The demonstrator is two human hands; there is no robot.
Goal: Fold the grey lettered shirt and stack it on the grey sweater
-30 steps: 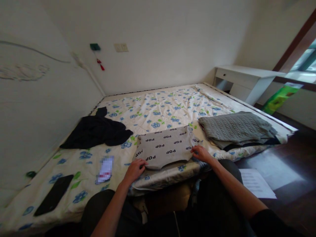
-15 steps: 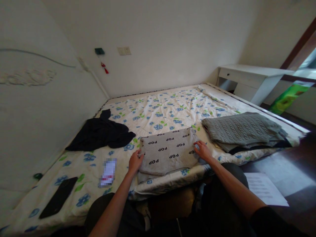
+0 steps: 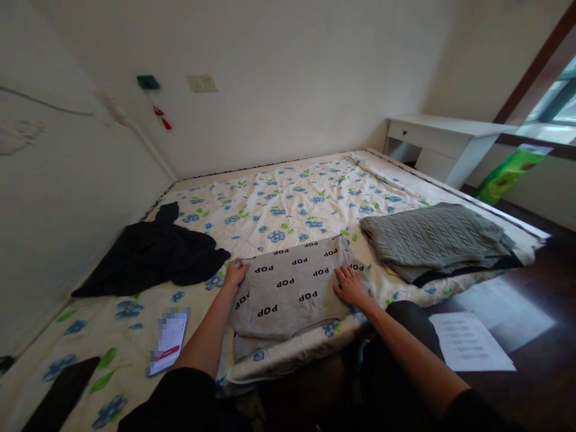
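While the bed (image 3: 288, 198) with its flowered sheet fills most of the view, a black phone (image 3: 58, 399) lies at the far left near the edge, and a small card (image 3: 168, 343) lies just beside it to the right. Further back, a dark garment (image 3: 153, 258) is crumpled near the wall. The left hand (image 3: 234, 275) rests flat and released on the far left corner of a folded gray sweater (image 3: 288, 288) printed with "POP", which lies at the near edge of the bed. The right hand (image 3: 350, 285) lies flat with fingers spread on the right side of the same sweater, grasping nothing. To the right, a pile of folded gray knitwear (image 3: 432, 237) lies on the bed. A white desk (image 3: 445, 135) stands behind, and a sheet of paper (image 3: 468, 342) lies on the floor.
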